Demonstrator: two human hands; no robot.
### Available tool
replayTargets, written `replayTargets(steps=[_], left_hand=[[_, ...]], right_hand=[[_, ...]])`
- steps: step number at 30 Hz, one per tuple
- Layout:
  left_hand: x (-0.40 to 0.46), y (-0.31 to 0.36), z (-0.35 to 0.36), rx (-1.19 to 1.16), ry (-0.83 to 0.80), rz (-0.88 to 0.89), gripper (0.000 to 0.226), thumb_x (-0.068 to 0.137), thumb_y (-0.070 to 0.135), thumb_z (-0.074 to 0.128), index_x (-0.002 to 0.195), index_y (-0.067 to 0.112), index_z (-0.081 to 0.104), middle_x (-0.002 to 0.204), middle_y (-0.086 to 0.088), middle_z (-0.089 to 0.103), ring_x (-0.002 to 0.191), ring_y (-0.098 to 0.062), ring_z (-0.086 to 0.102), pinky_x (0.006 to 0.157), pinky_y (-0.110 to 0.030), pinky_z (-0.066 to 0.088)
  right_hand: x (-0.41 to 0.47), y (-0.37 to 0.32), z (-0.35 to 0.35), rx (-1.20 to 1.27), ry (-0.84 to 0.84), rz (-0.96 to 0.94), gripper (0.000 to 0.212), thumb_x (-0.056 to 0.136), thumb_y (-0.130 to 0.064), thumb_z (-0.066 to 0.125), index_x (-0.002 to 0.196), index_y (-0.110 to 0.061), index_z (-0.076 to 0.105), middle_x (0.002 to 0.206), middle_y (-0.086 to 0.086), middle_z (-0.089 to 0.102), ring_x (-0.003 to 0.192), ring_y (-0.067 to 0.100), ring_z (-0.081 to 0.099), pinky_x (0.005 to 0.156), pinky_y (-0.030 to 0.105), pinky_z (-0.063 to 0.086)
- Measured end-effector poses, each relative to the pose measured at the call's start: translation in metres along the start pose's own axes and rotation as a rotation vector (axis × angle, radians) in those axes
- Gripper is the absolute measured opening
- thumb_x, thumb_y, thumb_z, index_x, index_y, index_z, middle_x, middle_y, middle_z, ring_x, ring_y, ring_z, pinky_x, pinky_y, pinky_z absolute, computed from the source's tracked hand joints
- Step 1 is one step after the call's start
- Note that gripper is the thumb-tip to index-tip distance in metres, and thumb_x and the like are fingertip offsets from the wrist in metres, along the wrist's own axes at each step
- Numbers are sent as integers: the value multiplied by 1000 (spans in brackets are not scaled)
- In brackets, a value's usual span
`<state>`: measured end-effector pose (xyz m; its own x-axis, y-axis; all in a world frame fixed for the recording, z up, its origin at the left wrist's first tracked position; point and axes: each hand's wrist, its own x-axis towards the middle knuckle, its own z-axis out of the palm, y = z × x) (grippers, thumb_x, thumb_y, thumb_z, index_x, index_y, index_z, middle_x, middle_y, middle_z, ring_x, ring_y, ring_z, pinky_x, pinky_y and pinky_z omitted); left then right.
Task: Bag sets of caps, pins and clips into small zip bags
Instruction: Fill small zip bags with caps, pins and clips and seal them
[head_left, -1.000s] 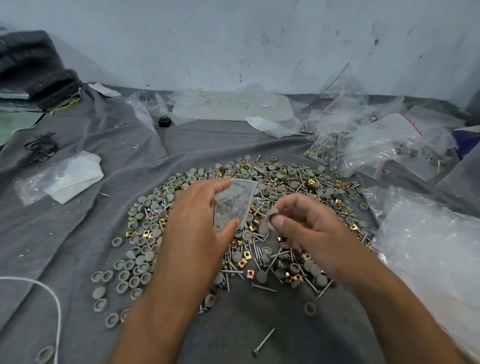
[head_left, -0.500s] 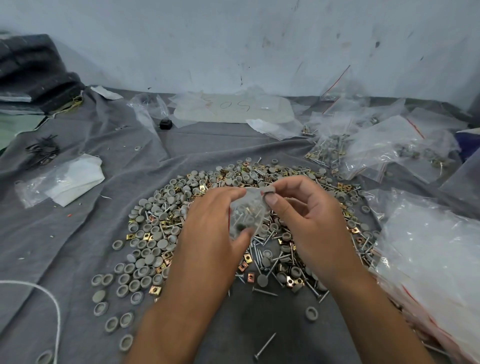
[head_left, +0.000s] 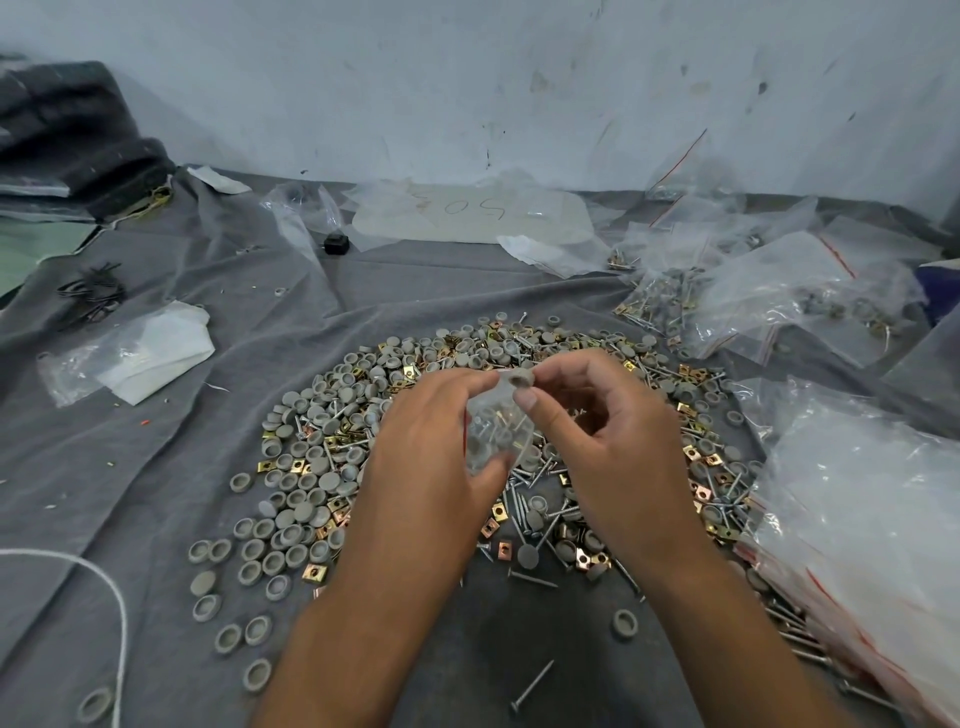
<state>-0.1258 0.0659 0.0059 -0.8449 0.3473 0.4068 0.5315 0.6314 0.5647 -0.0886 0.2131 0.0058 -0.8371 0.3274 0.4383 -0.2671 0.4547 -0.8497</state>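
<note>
Change: since a second ago, both hands have been raised and brought together over the pile; the right hand, then held lower beside the bag with a cap, is now at the bag's top edge.
Right fingers: a grey cap (head_left: 520, 378) is pinched between the thumb and forefinger of the right hand (head_left: 610, 441), hollow side towards the camera, at the mouth of the bag; the other fingers are curled loosely.
Left fingers: the small zip bag (head_left: 496, 434) is gripped by the left hand (head_left: 426, 457), thumb on its lower edge and fingertips along its upper edge.
Bag: it is held upright above the middle of the pile; pins and grey caps are seen through the clear plastic, though their number cannot be told.
Pile: grey caps (head_left: 304, 512), brass clips (head_left: 316, 572) and steel pins (head_left: 530, 577) are spread on the grey cloth (head_left: 156, 493) beneath and around both hands; one pin (head_left: 532, 686) lies apart at the near edge.
Right side: filled zip bags (head_left: 769, 296) are heaped beyond the pile, and a stack of clear bags (head_left: 872, 509) lies just beside it.
Left side: a white cord (head_left: 117, 613) crosses the near corner, and a plastic bag with white paper (head_left: 140, 353) lies well apart from the pile.
</note>
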Motion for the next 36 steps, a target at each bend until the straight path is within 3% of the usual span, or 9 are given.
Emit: replayTargets(steps=[7,13,17,21,24,26,29,33,36], left_hand=[[0,1,-1,-4,21,-7,56,76,25,83,127,26,60,117,20,54,108,0,50,94,-16,36],[0,2,-6,12,16,-9,58,75,25,83,129,24,60,122,14,58,107,-7,55,95,-23,43],[1,2,-10,19,41,-28,56,77,22,82,129,22,61,119,11,60,105,-8,56,93,-20,38],[1,1,-13,30,96,-45,56,77,21,82,129,20,61,114,12,58,102,-6,53,89,-7,32],[2,1,-14,21,117,-52,55,78,20,82,129,20,61,115,11,59,101,-4,52,90,3,26],[2,0,-13,21,106,-47,56,78,20,82,129,19,60,116,11,58,103,-5,52,91,4,25],[1,-1,-11,27,91,-41,57,78,20,82,131,20,60,120,10,59,107,-7,53,92,3,25],[1,-2,-11,17,100,-42,57,78,22,81,131,21,59,120,12,58,108,-6,52,93,-6,30],[1,-2,-11,18,105,-40,56,78,21,81,130,20,60,119,10,59,107,-7,52,94,-13,32]], right_hand=[[-1,5,0,-179,11,-63,16,89,-29,76,103,-26,70,91,-16,67,85,5,65,71,11,45],[0,6,-9,-23,61,-9,15,91,-34,73,104,-29,67,92,-16,70,89,4,68,70,12,51],[1,22,-18,-223,-84,72,11,91,-25,74,95,-33,68,86,-21,67,88,-8,64,67,4,45],[-4,35,-21,-495,-261,155,15,92,-24,73,93,-37,66,90,-21,65,82,-7,62,70,12,50],[-8,33,-11,-645,-337,175,9,92,-38,71,88,-36,63,85,-18,61,79,-3,58,63,17,44],[-13,29,0,-760,-395,186,19,91,-51,68,86,-33,64,83,-15,63,87,7,60,66,26,48],[-18,23,13,-948,-418,187,30,90,-60,63,97,-31,67,97,-10,64,98,16,58,73,32,45],[-18,19,18,-1001,-454,267,31,94,-54,61,96,-25,70,94,-3,69,98,23,62,71,33,46],[-16,17,16,-1003,-526,354,26,96,-48,60,108,-28,70,105,0,71,107,25,63,81,34,50]])
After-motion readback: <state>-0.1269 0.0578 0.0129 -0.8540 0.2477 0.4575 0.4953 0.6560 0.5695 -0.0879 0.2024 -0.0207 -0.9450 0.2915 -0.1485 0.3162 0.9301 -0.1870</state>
